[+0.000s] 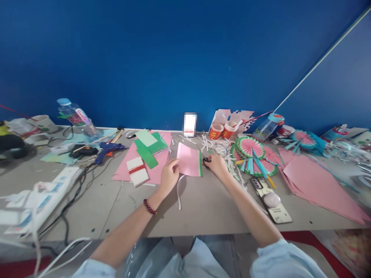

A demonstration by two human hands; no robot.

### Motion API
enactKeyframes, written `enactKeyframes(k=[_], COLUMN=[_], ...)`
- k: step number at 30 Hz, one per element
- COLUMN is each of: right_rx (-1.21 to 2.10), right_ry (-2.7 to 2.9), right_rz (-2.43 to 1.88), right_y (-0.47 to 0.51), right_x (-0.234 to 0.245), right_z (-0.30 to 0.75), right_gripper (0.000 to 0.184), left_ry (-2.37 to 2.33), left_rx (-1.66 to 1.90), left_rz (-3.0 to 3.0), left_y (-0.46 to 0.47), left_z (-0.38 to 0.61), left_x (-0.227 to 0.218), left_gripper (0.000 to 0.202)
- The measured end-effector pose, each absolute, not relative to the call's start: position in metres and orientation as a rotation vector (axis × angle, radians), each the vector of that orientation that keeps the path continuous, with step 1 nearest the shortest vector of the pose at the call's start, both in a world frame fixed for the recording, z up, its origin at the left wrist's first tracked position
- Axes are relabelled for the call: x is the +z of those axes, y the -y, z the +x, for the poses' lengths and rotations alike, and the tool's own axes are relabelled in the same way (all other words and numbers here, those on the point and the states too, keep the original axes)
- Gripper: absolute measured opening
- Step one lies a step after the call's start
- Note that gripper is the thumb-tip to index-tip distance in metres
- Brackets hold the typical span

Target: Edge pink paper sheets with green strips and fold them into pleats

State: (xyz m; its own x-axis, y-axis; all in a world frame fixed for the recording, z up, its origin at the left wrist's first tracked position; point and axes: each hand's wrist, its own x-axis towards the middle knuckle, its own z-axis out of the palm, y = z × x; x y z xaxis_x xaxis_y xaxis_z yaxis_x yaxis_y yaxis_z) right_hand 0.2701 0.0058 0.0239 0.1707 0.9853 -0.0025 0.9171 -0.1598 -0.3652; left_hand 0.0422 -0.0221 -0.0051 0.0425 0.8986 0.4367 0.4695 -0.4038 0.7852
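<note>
My left hand [169, 175] pinches the lower left edge of a pink paper sheet [189, 159] with a green strip along its right side, holding it tilted up off the grey table [203, 204]. My right hand [216, 164] is closed around black scissors [206, 161] at the sheet's right edge. A thin white paper strip [179, 189] hangs down below the sheet onto the table. A bead bracelet sits on my left wrist.
Pink and green paper sheets [145, 156] lie to the left, with a blue glue gun [108, 148], cables and a power strip [55, 189]. Right: paper fans [252, 154], a phone [271, 199], large pink sheets [315, 183]. Two red cups [222, 130] and a bottle [77, 116] stand at the back.
</note>
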Motion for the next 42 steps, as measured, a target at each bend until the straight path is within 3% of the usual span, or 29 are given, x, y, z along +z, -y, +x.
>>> enactKeyframes(k=[8,15,20,25,31,42], right_rx=[0.413,0.196,0.471,0.878,1.109,1.134], right_ry=[1.839,1.639,1.613,1.409,1.263,1.011], right_rz=[-2.013,-1.349,-1.305,-1.275,-1.123,-1.09], right_y=[0.003,0.023,0.034,0.037,0.04,0.032], right_x=[0.021,0.053,0.05,0.037,0.041,0.026], right_z=[0.268,0.251,0.254,0.251,0.244,0.24], right_gripper=[0.012,0.055,0.022,0.035,0.038,0.031], left_ry=[-1.37,-0.927,-0.905,-1.169,-1.099,-1.11], left_rx=[1.352,1.531,1.605,1.72,1.625,1.474], left_rz=[2.434,2.669,2.509,1.914,1.206,1.325], left_y=[0.019,0.025,0.035,0.035,0.023,0.018], left_z=[0.03,0.026,0.031,0.037,0.035,0.033], left_x=[0.004,0.007,0.01,0.023,0.03,0.02], left_gripper=[0.039,0.035,0.03,0.02,0.035,0.03])
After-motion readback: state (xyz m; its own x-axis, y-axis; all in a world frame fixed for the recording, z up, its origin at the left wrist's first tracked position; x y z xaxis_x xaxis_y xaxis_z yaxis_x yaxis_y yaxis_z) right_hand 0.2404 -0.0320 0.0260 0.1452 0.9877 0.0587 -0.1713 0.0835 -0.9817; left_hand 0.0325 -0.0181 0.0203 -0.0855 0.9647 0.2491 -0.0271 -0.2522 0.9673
